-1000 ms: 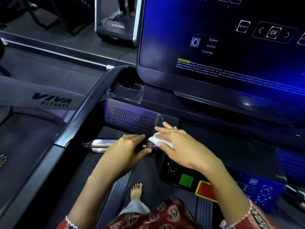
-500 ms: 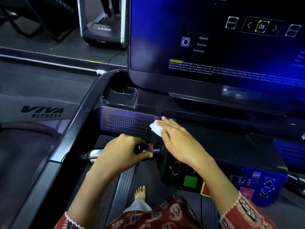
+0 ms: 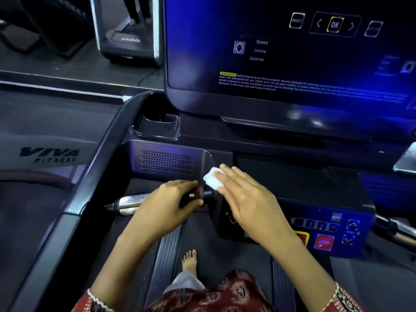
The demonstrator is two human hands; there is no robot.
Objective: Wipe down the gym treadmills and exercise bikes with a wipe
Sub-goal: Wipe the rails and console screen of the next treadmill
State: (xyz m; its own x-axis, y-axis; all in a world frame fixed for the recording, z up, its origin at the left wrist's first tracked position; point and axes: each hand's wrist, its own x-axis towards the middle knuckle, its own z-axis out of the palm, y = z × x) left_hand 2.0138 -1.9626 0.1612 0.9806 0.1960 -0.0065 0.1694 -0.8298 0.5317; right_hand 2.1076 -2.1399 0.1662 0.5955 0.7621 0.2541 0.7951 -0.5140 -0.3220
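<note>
A person's right hand (image 3: 245, 199), fingers straight, presses a white wipe (image 3: 211, 180) flat against a corner of the treadmill console (image 3: 292, 179), just right of the speaker grille (image 3: 166, 162). Most of the wipe lies hidden under the fingers. The left hand (image 3: 166, 202), below the grille, curls round the handlebar (image 3: 130, 202), whose chrome section shows left of the knuckles. A reddish ring on the bar by the thumb is too blurred to identify. Lower right of the grille, the button panel (image 3: 326, 230) is partly covered by the right wrist, its markings unreadable. Above the grille sits a cup holder (image 3: 157, 126). Above and right is the dark display (image 3: 270, 52), cut off by the frame. Far below the grille, a bare foot (image 3: 190, 260) stands on the belt.
</note>
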